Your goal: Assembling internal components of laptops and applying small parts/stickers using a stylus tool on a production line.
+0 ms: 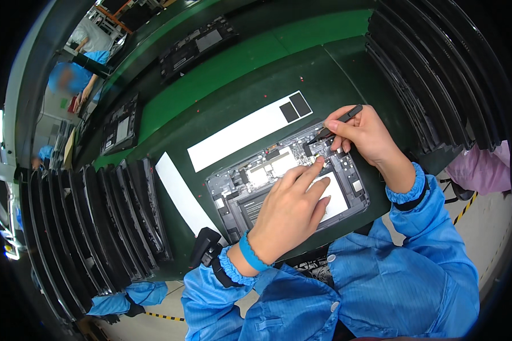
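An opened laptop base (347, 165) lies on the green bench in front of me, its circuit board and dark battery exposed. My left hand (287, 207) rests across it, holding nothing, with the fingers apart and the index fingertip on the board. Black tweezers (347, 116) are pinched in my right hand (371, 135); their tips point down at the board's upper right, by a small black piece. A white rectangle (338, 199) on the base is partly covered by my left fingers.
Beyond the base lies a white strip (227, 142) with black patches (296, 108) at its right end. Another white strip (179, 184) is to the left. Laptop parts stand in rows at left (96, 227) and right (438, 74). More bases (196, 45) sit farther back, near a co-worker (88, 71).
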The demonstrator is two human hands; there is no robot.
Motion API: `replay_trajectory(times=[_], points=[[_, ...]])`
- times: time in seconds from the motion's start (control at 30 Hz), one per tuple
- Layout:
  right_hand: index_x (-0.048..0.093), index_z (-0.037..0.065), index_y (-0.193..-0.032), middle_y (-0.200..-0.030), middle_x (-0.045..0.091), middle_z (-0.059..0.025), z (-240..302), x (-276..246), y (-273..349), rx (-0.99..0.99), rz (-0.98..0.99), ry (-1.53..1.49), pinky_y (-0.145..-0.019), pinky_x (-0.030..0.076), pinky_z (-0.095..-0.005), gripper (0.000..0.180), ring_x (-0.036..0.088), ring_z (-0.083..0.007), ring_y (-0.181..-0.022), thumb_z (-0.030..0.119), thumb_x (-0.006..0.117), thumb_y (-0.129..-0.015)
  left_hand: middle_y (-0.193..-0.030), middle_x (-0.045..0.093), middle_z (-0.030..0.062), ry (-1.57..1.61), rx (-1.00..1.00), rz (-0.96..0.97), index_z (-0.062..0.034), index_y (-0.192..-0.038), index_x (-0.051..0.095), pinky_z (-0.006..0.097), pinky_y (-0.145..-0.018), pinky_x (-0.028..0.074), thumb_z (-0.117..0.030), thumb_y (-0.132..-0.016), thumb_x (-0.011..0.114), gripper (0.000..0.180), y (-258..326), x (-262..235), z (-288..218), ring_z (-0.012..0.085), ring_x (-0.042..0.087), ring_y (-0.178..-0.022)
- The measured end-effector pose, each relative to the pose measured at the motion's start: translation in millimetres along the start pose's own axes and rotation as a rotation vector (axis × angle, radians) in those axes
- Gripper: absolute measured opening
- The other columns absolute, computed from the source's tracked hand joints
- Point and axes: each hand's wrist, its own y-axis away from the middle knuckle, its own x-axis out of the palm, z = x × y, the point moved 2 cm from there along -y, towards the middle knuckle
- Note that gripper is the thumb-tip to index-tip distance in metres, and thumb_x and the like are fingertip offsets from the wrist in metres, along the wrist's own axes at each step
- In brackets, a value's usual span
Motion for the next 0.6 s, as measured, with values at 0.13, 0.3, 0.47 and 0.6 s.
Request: replay_trajectory(times=[0.13, 0.3, 0.47, 0.6], points=[[0.064, -0.007, -0.093, -0.074, 0.067, -0.0118, -1, -2, 0, 0.009, -0.002, 0.024, -0.046, 0.044, -0.0183, 0.017, 0.062, -0.0094, -0.055, 0.008, 0.067, -0.086, -0.132, 0.049, 0.0218, -0.061, -0.019, 0.011, -0.0029, -0.109, 0.062, 0.042, -0.095, 0.044, -0.017, -0.080, 0.068, 0.033, -1, 2, -2, 0.0372, 0.049, -0.114], [0.064, -0.007, -0.093, -0.073, 0.067, -0.0113, -3, -4, -3, -0.004, 0.008, 0.048, -0.046, 0.044, -0.0181, 0.018, 0.062, -0.0089, -0.056, 0.010, 0.067, -0.086, -0.138, 0.039, 0.0292, -0.209, -0.034, 0.070, -0.0057, -0.118, 0.055, 0.047, -0.098, 0.038, -0.025, -0.081, 0.067, 0.044, -2, 13, -2, 0.0421, 0.040, -0.123], [0.064, -0.004, -0.105, -0.096, 0.067, -0.0122, 4, 7, 1, -0.152, -0.066, -0.168, -0.049, 0.048, -0.0190, 0.025, 0.065, -0.0117, -0.066, 0.015, 0.065, -0.090, -0.139, 0.036, 0.0314, -0.253, -0.088, -0.025, -0.0038, -0.119, 0.053, 0.049, -0.099, 0.033, -0.038, -0.079, 0.067, 0.054, -5, 19, -4, 0.0428, 0.036, -0.127], [0.063, -0.002, -0.112, -0.100, 0.067, -0.0105, -1, 7, -4, -0.310, -0.270, -0.049, -0.058, 0.050, -0.0213, 0.030, 0.065, -0.0125, -0.076, 0.022, 0.060, -0.094, -0.140, 0.035, 0.0299, -0.264, -0.099, -0.012, -0.0028, -0.120, 0.052, 0.052, -0.099, 0.032, -0.042, -0.078, 0.067, 0.060, -2, 12, 3, 0.0431, 0.033, -0.129]])
